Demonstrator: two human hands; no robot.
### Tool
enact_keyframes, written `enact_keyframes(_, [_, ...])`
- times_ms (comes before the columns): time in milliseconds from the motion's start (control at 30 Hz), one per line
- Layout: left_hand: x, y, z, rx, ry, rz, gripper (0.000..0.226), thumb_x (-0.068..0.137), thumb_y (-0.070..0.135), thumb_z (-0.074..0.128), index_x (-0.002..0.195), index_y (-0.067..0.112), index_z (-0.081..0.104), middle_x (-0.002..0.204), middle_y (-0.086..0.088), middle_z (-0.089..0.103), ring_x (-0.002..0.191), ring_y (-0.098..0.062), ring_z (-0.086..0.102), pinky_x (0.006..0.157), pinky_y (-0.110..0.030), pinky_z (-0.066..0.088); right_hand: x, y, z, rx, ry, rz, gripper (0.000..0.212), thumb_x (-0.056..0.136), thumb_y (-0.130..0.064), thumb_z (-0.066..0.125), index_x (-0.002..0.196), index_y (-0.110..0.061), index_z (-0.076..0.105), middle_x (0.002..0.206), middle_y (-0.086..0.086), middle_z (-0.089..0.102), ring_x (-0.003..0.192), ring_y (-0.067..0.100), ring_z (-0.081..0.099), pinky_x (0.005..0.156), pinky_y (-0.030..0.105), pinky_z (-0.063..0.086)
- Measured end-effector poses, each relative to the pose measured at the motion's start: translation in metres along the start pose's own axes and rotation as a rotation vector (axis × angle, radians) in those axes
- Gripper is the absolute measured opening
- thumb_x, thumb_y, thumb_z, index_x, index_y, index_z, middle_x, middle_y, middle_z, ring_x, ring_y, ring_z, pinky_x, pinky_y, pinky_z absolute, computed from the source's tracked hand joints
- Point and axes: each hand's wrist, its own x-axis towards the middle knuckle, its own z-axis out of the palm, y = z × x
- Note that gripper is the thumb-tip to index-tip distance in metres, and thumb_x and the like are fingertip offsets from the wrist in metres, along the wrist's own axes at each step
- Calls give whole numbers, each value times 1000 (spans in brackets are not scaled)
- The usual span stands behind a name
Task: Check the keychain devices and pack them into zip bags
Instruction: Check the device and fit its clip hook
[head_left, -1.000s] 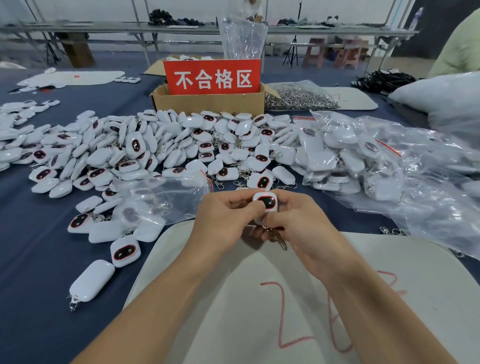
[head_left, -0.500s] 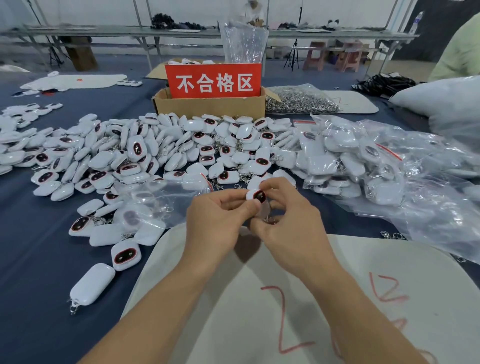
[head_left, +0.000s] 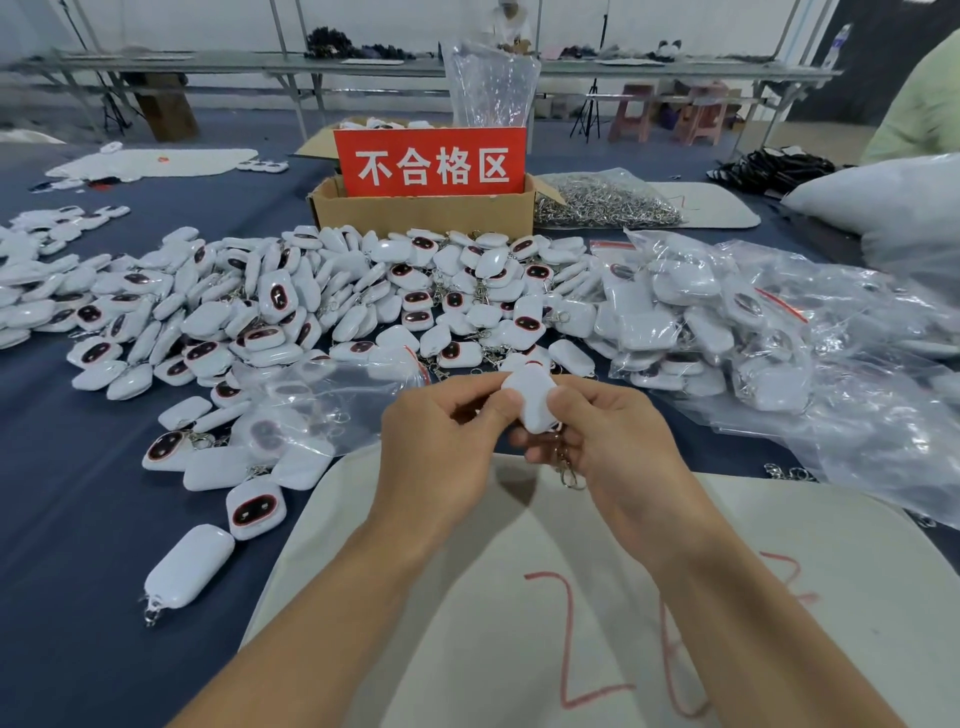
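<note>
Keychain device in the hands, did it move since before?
Yes. The keychain device turned over: dark face before, white back now. Against the red sign it sits in about the same spot.

Your left hand (head_left: 441, 431) and right hand (head_left: 618, 441) cover the lower edges of the keychain device (head_left: 532, 400), whose face is turned away from you, its chain (head_left: 569, 475) half hidden behind that right hand, while the zip bags (head_left: 857, 415) run off the right edge.
</note>
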Motion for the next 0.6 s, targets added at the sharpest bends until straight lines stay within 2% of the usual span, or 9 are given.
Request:
enact_keyframes(67, [1, 5, -5, 196, 82, 157, 27, 89, 37, 65, 111, 33, 79, 105, 23, 75, 97, 1, 69, 89, -11, 46, 1, 0, -1, -31, 78, 8, 29, 103, -10, 53, 90, -6, 79, 74, 16, 73, 55, 16, 62, 50, 23, 45])
enact_keyframes(100, [4, 7, -13, 306, 126, 235, 38, 84, 41, 63, 119, 35, 75, 119, 25, 71, 112, 2, 63, 100, -14, 42, 2, 0, -2, -51, 130, 14, 26, 102, -14, 57, 89, -6, 78, 69, 15, 71, 50, 14, 59, 47, 21, 41])
enact_keyframes(167, [15, 6, -34, 611, 160, 312, 71, 67, 44, 63, 137, 34, 64, 146, 17, 56, 139, -8, 45, 116, -30, 32, 5, 1, -5, -43, 214, 8, 24, 100, -17, 63, 85, -6, 78, 64, 14, 66, 43, 11, 54, 43, 18, 41])
enact_keyframes(200, [20, 6, -46, 769, 119, 271, 87, 60, 44, 64, 146, 35, 55, 158, 12, 44, 149, -13, 33, 120, -36, 25, 6, 2, -7, -37, 242, 1, 25, 98, -19, 66, 80, -8, 79, 62, 14, 64, 42, 11, 52, 43, 17, 41])
enact_keyframes(267, [26, 1, -62, 956, -48, 112, 109, 56, 40, 69, 158, 39, 32, 170, 10, 22, 158, -13, 11, 126, -38, 10, 5, 1, -9, -61, 267, -14, 26, 95, -26, 71, 73, -14, 79, 56, 11, 63, 43, 12, 49, 44, 17, 42])
enact_keyframes(333, [27, -8, -67, 1019, -166, 14, 118, 63, 32, 74, 164, 37, 13, 172, 8, 13, 159, -13, 2, 128, -37, 1, 4, 1, -8, -96, 276, -31, 23, 93, -30, 73, 73, -20, 80, 54, 8, 62, 45, 13, 49, 46, 17, 41])
enact_keyframes(400, [30, -13, -70, 1049, -148, -25, 115, 70, 28, 72, 165, 32, 6, 169, 3, 24, 158, -16, 13, 129, -39, 4, 4, 1, -8, -112, 286, -38, 21, 92, -32, 74, 74, -22, 80, 53, 6, 60, 45, 12, 49, 46, 16, 41])
enact_keyframes(500, [34, -18, -75, 1036, 22, 20, 104, 74, 23, 65, 163, 29, 13, 140, -1, 60, 137, -22, 47, 126, -41, 15, 4, 2, -9, -140, 296, -43, 19, 92, -33, 74, 76, -25, 80, 53, 4, 59, 45, 10, 48, 49, 17, 42])
enact_keyframes(600, [32, -19, -71, 868, 156, 76, 100, 75, 19, 75, 160, 35, 23, 126, 12, 66, 128, -13, 46, 126, -34, 12, 5, 0, -7, -177, 322, -60, 15, 91, -28, 72, 78, -31, 79, 55, 3, 64, 48, 9, 49, 58, 25, 44])
